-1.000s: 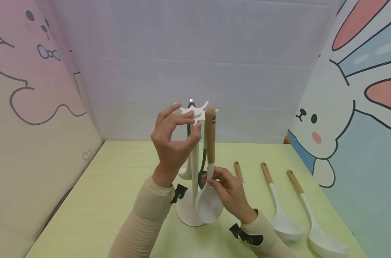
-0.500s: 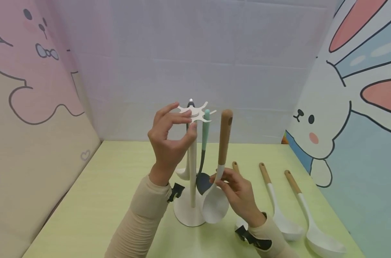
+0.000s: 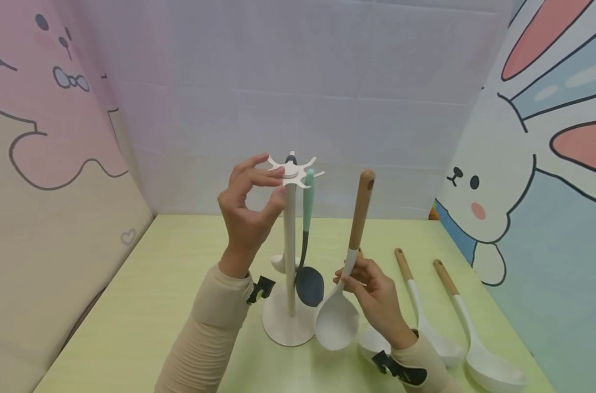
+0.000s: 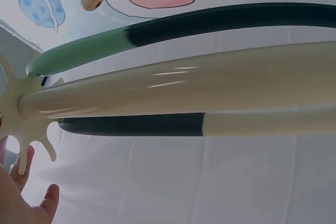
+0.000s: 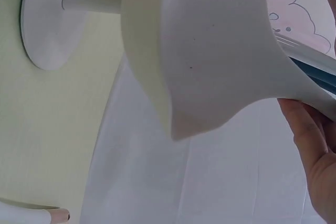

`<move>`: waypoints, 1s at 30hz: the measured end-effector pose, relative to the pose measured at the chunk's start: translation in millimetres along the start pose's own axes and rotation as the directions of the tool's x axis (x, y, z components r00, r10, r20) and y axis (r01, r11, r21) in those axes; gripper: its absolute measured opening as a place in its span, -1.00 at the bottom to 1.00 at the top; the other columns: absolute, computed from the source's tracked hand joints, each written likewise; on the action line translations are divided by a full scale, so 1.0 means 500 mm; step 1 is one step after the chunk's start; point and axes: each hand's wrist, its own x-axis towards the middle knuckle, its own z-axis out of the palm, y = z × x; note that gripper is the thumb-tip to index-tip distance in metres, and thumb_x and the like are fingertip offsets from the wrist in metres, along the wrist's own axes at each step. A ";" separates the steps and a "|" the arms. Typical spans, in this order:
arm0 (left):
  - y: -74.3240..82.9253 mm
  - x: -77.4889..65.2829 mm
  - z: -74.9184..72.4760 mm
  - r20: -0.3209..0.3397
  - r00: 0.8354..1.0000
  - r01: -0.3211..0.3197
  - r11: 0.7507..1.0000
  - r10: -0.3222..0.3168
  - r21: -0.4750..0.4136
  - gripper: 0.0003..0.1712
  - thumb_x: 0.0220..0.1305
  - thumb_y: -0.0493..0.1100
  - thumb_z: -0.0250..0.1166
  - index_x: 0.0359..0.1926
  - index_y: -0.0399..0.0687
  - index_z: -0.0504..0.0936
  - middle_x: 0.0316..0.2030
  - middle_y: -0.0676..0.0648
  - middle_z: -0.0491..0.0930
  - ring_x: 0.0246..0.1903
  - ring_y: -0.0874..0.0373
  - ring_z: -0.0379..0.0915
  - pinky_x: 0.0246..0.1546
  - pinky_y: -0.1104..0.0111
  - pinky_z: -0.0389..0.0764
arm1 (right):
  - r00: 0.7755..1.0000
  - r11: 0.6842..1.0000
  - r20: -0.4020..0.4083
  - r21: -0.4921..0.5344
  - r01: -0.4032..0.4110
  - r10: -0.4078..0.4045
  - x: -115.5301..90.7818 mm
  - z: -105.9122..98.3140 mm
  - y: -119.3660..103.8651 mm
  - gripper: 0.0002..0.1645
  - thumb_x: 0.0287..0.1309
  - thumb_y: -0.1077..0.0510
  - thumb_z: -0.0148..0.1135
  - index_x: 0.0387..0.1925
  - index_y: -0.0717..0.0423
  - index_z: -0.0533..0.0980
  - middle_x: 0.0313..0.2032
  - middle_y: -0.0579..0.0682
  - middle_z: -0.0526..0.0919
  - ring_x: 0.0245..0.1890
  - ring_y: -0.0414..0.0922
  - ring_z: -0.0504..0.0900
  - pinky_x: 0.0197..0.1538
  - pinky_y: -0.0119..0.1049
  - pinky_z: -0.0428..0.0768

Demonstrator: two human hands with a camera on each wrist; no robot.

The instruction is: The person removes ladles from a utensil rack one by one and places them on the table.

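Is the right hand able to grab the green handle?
Probably not: the right hand holds a white ladle, which would likely need setting down first, though the green handle hangs nearby.

Pale yellow-green counter (image 3: 175, 262). Near its middle, a white utensil rack (image 3: 290, 251) stands on its round base (image 3: 278, 327). To the right lie three wooden-handled white utensils: a partly hidden utensil (image 3: 373, 344) nearest the base, a middle utensil (image 3: 432, 337), an outer utensil (image 3: 481, 344) farthest right.
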 end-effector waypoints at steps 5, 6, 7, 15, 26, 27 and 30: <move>-0.015 0.001 -0.014 0.025 0.999 0.036 0.999 -0.035 -0.032 -0.79 0.06 -0.27 0.19 -0.47 -0.42 0.61 -0.40 -0.39 0.67 0.01 -0.24 0.54 0.14 -0.01 0.45 | 0.994 0.993 0.018 -0.032 -0.110 0.111 -0.012 -0.005 0.011 -0.65 0.18 0.59 0.14 0.02 0.47 0.43 -0.25 0.36 0.65 -0.20 -0.22 0.73 -0.24 -0.25 0.70; -0.018 0.001 -0.017 0.029 0.999 0.043 0.998 -0.041 -0.040 -0.78 0.06 -0.27 0.18 -0.47 -0.43 0.61 -0.40 -0.39 0.67 0.02 -0.22 0.54 0.15 -0.01 0.45 | 0.991 0.991 0.021 -0.036 -0.131 0.132 -0.013 -0.005 0.014 -0.66 0.19 0.58 0.14 0.02 0.46 0.43 -0.25 0.35 0.65 -0.20 -0.22 0.73 -0.24 -0.25 0.70; -0.021 0.002 -0.020 0.031 0.998 0.050 0.997 -0.049 -0.050 -0.78 0.06 -0.27 0.17 -0.47 -0.43 0.61 -0.40 -0.38 0.67 0.02 -0.20 0.54 0.16 -0.01 0.44 | 0.988 0.988 0.025 -0.042 -0.151 0.152 -0.015 -0.006 0.016 -0.67 0.20 0.56 0.15 0.02 0.46 0.43 -0.25 0.35 0.65 -0.20 -0.22 0.72 -0.24 -0.24 0.70; -0.038 0.006 -0.038 0.050 0.992 0.123 0.976 -0.116 -0.180 -0.75 0.05 -0.27 0.15 -0.48 -0.50 0.56 -0.30 0.10 0.74 0.04 -0.07 0.54 0.21 -0.02 0.38 | 0.951 0.954 0.075 -0.029 -0.297 0.299 -0.029 -0.006 0.039 -0.73 0.30 0.47 0.13 0.01 0.47 0.40 -0.24 0.41 0.63 -0.21 -0.22 0.72 -0.22 -0.20 0.70; -0.061 0.010 -0.051 0.085 0.980 0.199 0.923 -0.181 -0.329 -0.79 0.06 -0.18 0.15 -0.48 -0.13 0.70 -0.33 0.13 0.74 0.04 0.00 0.53 0.17 -0.01 0.42 | 0.894 0.905 0.137 -0.079 -0.419 0.426 -0.038 -0.017 0.061 -0.75 0.32 0.40 0.16 -0.01 0.39 0.41 -0.21 0.27 0.68 -0.22 -0.13 0.73 -0.23 -0.20 0.70; -0.064 0.011 -0.053 0.093 0.977 0.211 0.916 -0.190 -0.341 -0.79 0.07 -0.18 0.14 -0.47 -0.06 0.71 -0.33 0.13 0.74 0.04 0.00 0.53 0.16 0.00 0.43 | 0.885 0.897 0.142 -0.077 -0.436 0.442 -0.039 -0.018 0.063 -0.75 0.32 0.39 0.16 0.00 0.39 0.40 -0.21 0.28 0.68 -0.21 -0.12 0.73 -0.22 -0.19 0.70; -0.068 0.015 -0.056 0.114 0.968 0.249 0.892 -0.221 -0.378 -0.77 0.06 -0.17 0.12 -0.46 0.05 0.73 -0.35 0.11 0.74 0.04 -0.01 0.52 0.13 0.04 0.45 | 0.859 0.876 0.170 -0.066 -0.478 0.482 -0.043 -0.023 0.067 -0.72 0.33 0.38 0.15 0.02 0.41 0.37 -0.17 0.34 0.65 -0.20 -0.09 0.72 -0.19 -0.18 0.70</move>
